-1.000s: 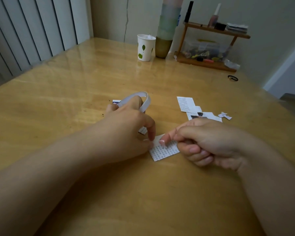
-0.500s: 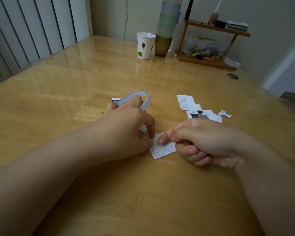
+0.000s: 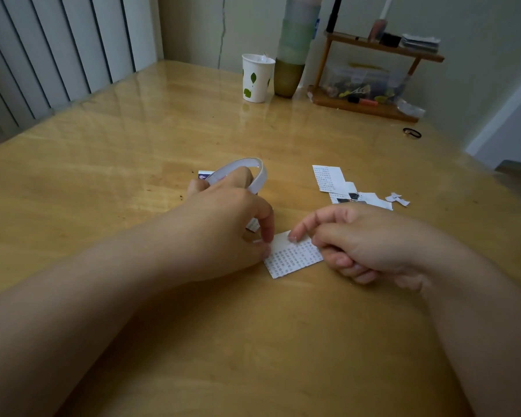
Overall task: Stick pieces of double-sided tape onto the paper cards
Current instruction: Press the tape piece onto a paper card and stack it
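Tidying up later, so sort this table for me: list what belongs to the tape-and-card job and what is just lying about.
In the job:
- tape roll, held in the left hand
- printed card, pressed by the right hand
- other printed cards
- paper scraps

Lying about:
- leaf-print cup
- tall bottle
- wooden shelf
- black hair tie

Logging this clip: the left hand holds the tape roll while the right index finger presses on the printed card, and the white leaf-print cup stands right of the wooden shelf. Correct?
Not quite. In the head view the leaf-print cup stands left of the wooden shelf, not right. The rest holds: the left hand holds the tape roll, and the right hand presses its index finger on the printed card.
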